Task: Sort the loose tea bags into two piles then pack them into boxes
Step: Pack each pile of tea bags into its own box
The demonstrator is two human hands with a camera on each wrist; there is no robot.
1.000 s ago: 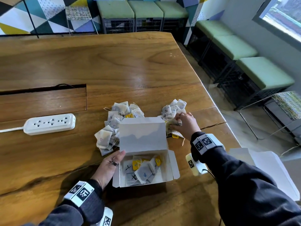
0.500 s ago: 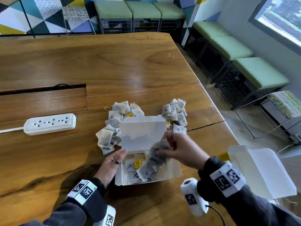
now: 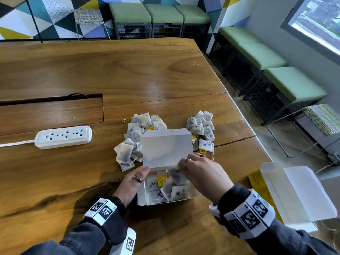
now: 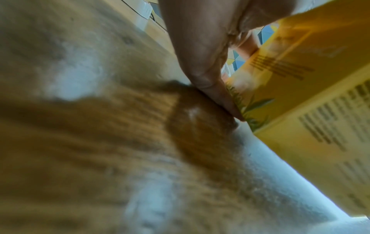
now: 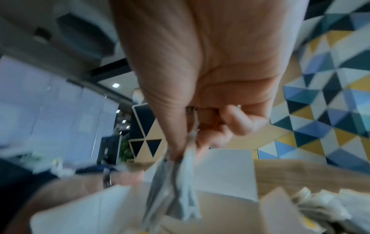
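Note:
A white-lined open box [image 3: 145, 197] with its lid [image 3: 165, 147] standing up sits near the table's front edge and holds several tea bags marked with an X. My left hand [image 3: 136, 179] lies against the box's left wall with its thumb at the lid's corner; its fingers [image 4: 210, 79] run straight along the yellow outside of the box [image 4: 300, 95]. My right hand [image 3: 181, 167] hangs over the box's opening and pinches a small bunch of tea bags [image 5: 176, 190]. Behind the lid lie two loose piles, one on the left [image 3: 131, 138] and one on the right [image 3: 201, 126].
A second yellow box [image 3: 294, 196] with its lid open stands at the table's right edge beside my right arm. A white power strip [image 3: 63, 137] lies to the left, in front of a cable slot. Green stools line the far and right sides.
My right hand has left the right pile with a bunch of tea bags and come back over the open box, then lower toward it. My left hand has stayed at the box.

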